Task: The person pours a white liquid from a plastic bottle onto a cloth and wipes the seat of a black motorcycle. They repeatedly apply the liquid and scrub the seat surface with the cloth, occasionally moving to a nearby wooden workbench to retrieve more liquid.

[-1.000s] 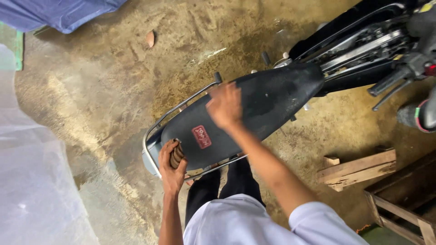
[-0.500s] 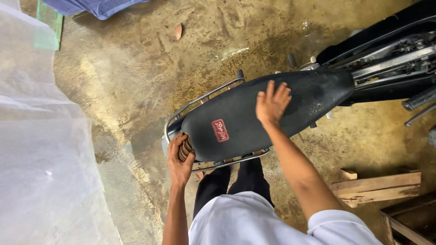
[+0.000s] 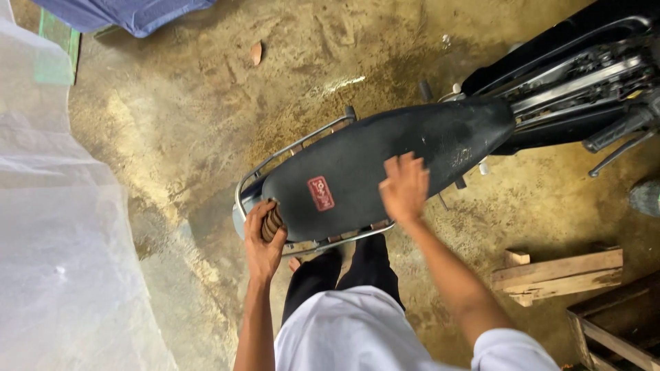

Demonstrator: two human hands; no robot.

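A black motorcycle seat (image 3: pixel 357 172) with a small red patch (image 3: pixel 321 193) lies below me, ringed by a chrome rear grab rail (image 3: pixel 289 154). My left hand (image 3: pixel 263 237) is closed around the rail and seat edge at the tail end. My right hand (image 3: pixel 405 187) rests flat on the seat's near side, fingers spread, holding nothing. The rest of the motorcycle (image 3: pixel 577 75) stretches to the upper right.
Stained concrete floor (image 3: pixel 206 103) all around. A translucent plastic sheet (image 3: pixel 55 240) hangs at the left. Blue cloth (image 3: pixel 130 12) lies at the top left. Wooden blocks (image 3: pixel 557 271) and a wooden crate (image 3: pixel 619 330) sit at the lower right. My dark trousers (image 3: pixel 344 271) are below the seat.
My right hand slid along the seat top toward the near edge. My left hand stayed gripping the tail end. The view shifted as my head moved.
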